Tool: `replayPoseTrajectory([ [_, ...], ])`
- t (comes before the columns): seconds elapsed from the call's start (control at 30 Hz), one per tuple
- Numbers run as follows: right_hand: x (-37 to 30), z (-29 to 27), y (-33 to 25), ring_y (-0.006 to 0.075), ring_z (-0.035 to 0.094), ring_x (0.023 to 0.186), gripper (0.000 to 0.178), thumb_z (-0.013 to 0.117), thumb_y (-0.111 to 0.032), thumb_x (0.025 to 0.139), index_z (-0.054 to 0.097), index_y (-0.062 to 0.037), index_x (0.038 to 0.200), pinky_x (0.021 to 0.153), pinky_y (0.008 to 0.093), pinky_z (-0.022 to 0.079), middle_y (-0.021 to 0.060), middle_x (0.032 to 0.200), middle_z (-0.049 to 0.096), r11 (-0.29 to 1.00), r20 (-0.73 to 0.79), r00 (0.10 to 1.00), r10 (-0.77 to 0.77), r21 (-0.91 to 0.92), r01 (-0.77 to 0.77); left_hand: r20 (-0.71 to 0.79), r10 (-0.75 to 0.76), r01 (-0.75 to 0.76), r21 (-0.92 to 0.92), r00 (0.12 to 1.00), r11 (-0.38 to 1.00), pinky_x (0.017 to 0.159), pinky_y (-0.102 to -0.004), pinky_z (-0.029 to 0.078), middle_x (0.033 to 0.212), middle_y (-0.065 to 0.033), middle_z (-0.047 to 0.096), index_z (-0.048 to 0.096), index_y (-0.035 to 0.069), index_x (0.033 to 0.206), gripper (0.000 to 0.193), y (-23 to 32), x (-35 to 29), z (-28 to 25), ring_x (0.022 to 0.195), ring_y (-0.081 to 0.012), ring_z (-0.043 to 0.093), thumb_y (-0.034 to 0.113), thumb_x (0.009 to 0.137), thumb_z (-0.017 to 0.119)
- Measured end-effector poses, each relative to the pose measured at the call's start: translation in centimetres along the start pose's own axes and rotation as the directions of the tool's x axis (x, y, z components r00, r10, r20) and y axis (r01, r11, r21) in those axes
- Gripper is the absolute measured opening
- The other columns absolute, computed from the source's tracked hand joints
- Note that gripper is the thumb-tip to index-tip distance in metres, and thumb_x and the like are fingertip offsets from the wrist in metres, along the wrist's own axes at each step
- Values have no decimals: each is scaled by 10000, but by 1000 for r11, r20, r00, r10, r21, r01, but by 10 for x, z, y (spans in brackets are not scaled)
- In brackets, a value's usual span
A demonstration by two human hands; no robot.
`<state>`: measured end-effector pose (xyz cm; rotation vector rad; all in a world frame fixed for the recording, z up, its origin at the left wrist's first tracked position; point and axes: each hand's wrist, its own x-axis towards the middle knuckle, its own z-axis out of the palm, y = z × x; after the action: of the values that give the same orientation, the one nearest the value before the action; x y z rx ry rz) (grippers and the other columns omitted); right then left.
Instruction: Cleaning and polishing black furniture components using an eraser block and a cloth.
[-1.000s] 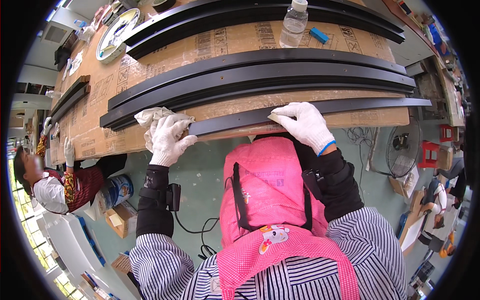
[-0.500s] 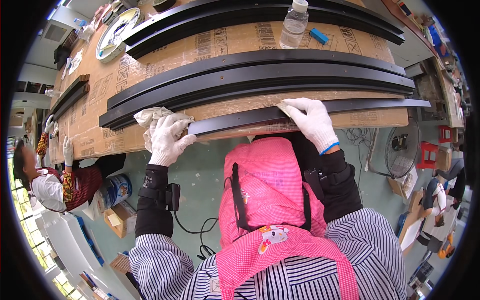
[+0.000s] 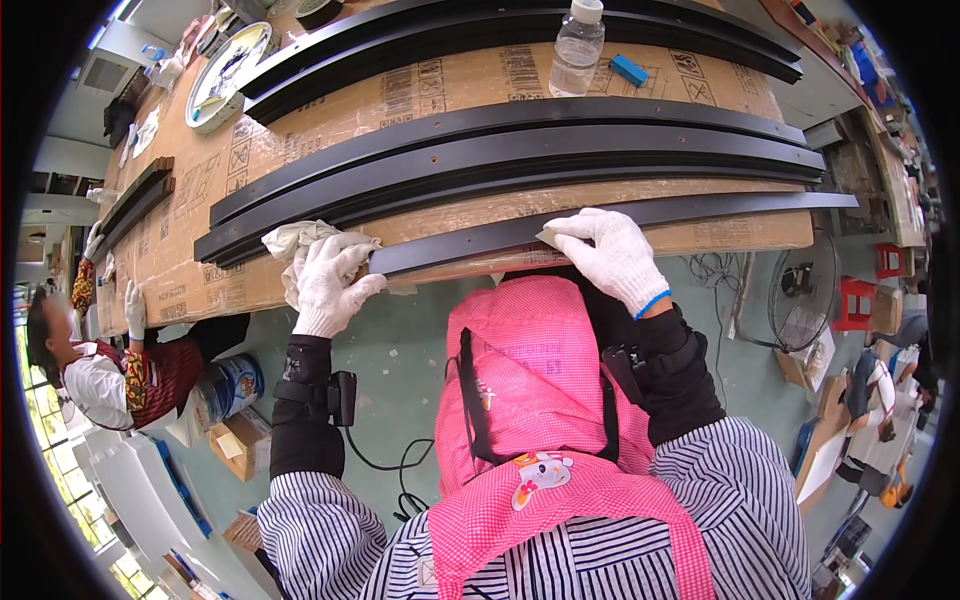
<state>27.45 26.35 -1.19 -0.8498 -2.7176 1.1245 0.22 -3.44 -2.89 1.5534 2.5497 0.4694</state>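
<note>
A long black strip lies along the near edge of the table, its left end beside my left hand. That gloved hand is closed on a crumpled white cloth, with the thumb close to the strip's end. Farther right, my gloved right hand pinches a small pale pad against the strip's upper face. The pad's material is too small to make out, and the fingers cover most of it. Just beyond the strip rests a stack of similar black strips.
More black strips lie at the back of the cardboard-covered table, near a clear bottle and a blue block. A round tray stands far left. Another person works at the left edge. A fan stands right.
My right hand has slid a little left along the strip and slightly toward me, with the pale pad. My left hand stays at the strip's left end with the cloth.
</note>
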Motion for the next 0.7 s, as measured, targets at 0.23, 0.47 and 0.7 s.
replayPoseTrajectory([
  [0.23, 0, 8, -13, 339, 709, 985, 248, 643, -366, 981, 816, -211, 1068, 870, 434, 570, 97, 986, 751, 997, 25, 997, -77, -13, 77, -1, 2, -2, 4, 1000, 1000, 1152, -498, 310, 1271, -6, 702, 794, 160, 1194, 491, 1, 0, -3, 1252, -286, 573, 410, 774, 846],
  [0.47, -7, 36, -18, 335, 702, 863, 194, 692, -318, 982, 795, -178, 1067, 763, 425, 572, 92, 873, 701, 998, -318, 948, -19, -63, -1, 5, 7, -7, -21, 1000, 1000, 1136, -478, 359, 1250, -66, 706, 781, 98, 1144, 487, 2, 1, -5, 1247, -317, 585, 391, 755, 771],
  [0.7, -14, -48, 79, 385, 730, 960, 335, 609, -437, 987, 825, -181, 988, 850, 468, 586, 159, 1001, 773, 968, -424, 884, 196, -58, -243, 5, 23, -23, 15, 1000, 1000, 1135, -479, 344, 1220, -61, 705, 771, 90, 1105, 444, 0, 1, -4, 1223, -306, 589, 371, 762, 744],
])
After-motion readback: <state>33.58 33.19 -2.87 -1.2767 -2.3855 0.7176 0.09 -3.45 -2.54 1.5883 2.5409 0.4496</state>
